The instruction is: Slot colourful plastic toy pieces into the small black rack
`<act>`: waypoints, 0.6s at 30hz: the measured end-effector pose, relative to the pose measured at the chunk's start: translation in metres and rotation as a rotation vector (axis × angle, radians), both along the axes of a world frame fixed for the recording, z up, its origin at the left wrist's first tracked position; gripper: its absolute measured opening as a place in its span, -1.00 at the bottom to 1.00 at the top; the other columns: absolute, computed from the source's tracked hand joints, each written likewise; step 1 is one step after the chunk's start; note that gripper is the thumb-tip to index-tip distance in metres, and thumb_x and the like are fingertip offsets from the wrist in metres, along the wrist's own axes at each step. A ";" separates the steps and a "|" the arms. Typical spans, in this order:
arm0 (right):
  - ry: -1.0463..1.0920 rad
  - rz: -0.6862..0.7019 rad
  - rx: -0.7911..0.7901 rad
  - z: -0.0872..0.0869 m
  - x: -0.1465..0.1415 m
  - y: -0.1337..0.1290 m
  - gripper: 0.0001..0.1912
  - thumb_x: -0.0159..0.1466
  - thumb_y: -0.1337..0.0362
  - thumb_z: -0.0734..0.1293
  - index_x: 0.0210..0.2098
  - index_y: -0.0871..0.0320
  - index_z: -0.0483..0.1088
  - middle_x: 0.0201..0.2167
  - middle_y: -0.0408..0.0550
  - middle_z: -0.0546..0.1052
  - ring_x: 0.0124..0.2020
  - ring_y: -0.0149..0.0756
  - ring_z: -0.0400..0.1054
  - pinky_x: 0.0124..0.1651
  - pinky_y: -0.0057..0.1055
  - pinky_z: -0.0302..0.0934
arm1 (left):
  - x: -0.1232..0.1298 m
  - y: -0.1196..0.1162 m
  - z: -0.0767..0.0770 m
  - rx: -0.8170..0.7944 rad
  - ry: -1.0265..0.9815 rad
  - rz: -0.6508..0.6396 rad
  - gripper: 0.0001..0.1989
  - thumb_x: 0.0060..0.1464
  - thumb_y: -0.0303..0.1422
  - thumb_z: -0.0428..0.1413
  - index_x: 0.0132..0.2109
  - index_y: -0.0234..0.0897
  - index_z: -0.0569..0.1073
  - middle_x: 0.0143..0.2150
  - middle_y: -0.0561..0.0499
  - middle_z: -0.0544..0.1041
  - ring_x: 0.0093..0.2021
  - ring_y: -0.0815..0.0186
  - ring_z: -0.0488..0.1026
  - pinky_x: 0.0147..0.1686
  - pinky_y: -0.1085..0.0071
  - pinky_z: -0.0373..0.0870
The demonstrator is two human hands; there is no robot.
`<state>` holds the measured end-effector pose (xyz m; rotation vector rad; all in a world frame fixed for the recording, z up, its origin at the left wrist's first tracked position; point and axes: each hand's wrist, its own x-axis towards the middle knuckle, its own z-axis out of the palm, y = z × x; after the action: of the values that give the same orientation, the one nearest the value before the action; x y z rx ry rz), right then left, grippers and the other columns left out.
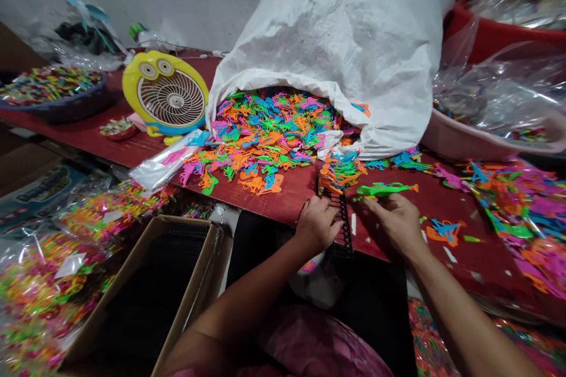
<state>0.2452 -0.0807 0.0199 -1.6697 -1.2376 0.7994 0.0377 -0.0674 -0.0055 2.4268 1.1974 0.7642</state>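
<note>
Head view looks down at two bare hands at the edge of a red tabletop (269,203). The left hand (316,224) has its fingers clamped on a black plastic strip (340,227) full of small holes. The strip lies tilted across the edge, and its far end is at a small heap of shapes (340,171). The right hand (395,224) seems to pinch a green plastic shape (384,189), just beside the strip.

The thin green shape could bend or snap if it is pushed too hard. It could also slip from the fingers and drop. The strip sticks out past the edge, so it could tip off if the left hand lets go. A white sack (327,41) slumps on the tabletop with a big pile of bright shapes (265,141) spilling from its mouth. If the sack sags more, shapes could slide toward the hands and fall.

A yellow fan (165,94) stands by the pile, and a bowl of shapes (53,100) sits behind it. Down on the left, a cardboard box (145,288) holds black strips, next to clear bags of shapes (57,283). A pink tub (481,141) sits on the right, and behind everything is a white wall (177,0).
</note>
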 end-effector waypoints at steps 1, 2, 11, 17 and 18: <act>0.010 -0.024 0.037 0.000 -0.004 0.001 -0.59 0.13 -0.08 0.44 -0.28 0.13 0.46 -0.37 -0.04 0.54 -0.35 -0.23 0.38 -0.31 -0.33 0.27 | 0.000 0.000 0.000 0.000 -0.005 -0.002 -0.74 0.23 -0.20 0.11 -0.06 -0.25 0.53 -0.06 -0.10 0.49 -0.05 0.12 0.33 -0.03 0.16 0.34; 0.022 -0.029 0.079 -0.001 -0.008 0.002 -0.62 0.13 -0.05 0.46 -0.26 0.13 0.48 -0.30 -0.01 0.57 -0.29 -0.21 0.42 -0.23 -0.29 0.31 | 0.000 0.001 0.000 0.000 -0.009 -0.004 -0.74 0.23 -0.20 0.12 -0.07 -0.26 0.54 -0.05 -0.11 0.49 -0.05 0.12 0.33 -0.03 0.16 0.34; -0.032 0.092 0.193 -0.012 -0.019 0.005 -0.73 0.19 0.08 0.40 -0.18 0.07 0.47 -0.19 -0.02 0.56 -0.12 -0.16 0.44 0.05 -0.18 0.32 | -0.001 0.004 -0.006 0.009 -0.050 -0.035 -0.72 0.23 -0.19 0.12 -0.06 -0.27 0.56 -0.05 -0.11 0.48 -0.04 0.12 0.33 -0.02 0.18 0.34; -0.017 0.016 0.211 -0.014 -0.033 0.010 -0.69 0.16 0.09 0.41 -0.16 0.10 0.44 -0.21 -0.01 0.57 -0.16 -0.18 0.46 0.01 -0.19 0.34 | -0.001 0.004 -0.007 0.014 -0.044 -0.043 -0.70 0.24 -0.19 0.10 -0.06 -0.28 0.56 -0.07 -0.14 0.48 -0.05 0.09 0.34 -0.05 0.17 0.33; -0.019 -0.002 0.226 -0.016 -0.036 0.011 -0.69 0.16 0.10 0.41 -0.16 0.10 0.44 -0.21 -0.01 0.57 -0.16 -0.18 0.46 0.01 -0.19 0.33 | -0.001 0.004 -0.008 0.017 -0.044 -0.044 -0.70 0.24 -0.18 0.10 -0.05 -0.28 0.56 -0.07 -0.14 0.49 -0.05 0.09 0.34 -0.06 0.17 0.33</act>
<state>0.2091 -0.0696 0.0043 -1.4981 -1.2890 0.6193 0.0372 -0.0635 -0.0130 2.4279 1.1223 0.8137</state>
